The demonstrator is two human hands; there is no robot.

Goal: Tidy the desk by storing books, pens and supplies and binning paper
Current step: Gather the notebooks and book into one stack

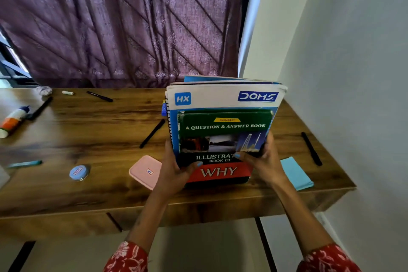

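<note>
1. Two forearms in red floral sleeves (pixel 127 257) reach in from the near edge
2. L hand (pixel 174 172) grips the lower left edge of a stack of books (pixel 223 130), thumb curled over the front cover; R hand (pixel 262 159) grips the lower right edge, fingers wrapped round the side, thumb on the cover
3. Stack is held tilted up over the near right part of the wooden desk (pixel 106 130); front vol. is a green/red hardback (pixel 220 150) (title reads "WHY"), w/ a larger spiral-bound notebook (pixel 223 97) behind it & more covers behind that
4. Pink flat case (pixel 144 171) lies just left of the L hand; round tin (pixel 79 172) further left; teal pen (pixel 24 164) near the left edge
5. Blue paper pad (pixel 295 173) lies just right of the R wrist; black pen (pixel 311 148) beyond it, near the wall
6. Mid-desk: black pen (pixel 152 133) just left of the stack
7. Far left: glue bottle (pixel 13 120) on its side, black marker (pixel 39 108) beside it, crumpled paper (pixel 44 90), small white stick (pixel 67 93), another black pen (pixel 99 96)
8. Purple curtain (pixel 123 22) hangs behind the desk
</note>
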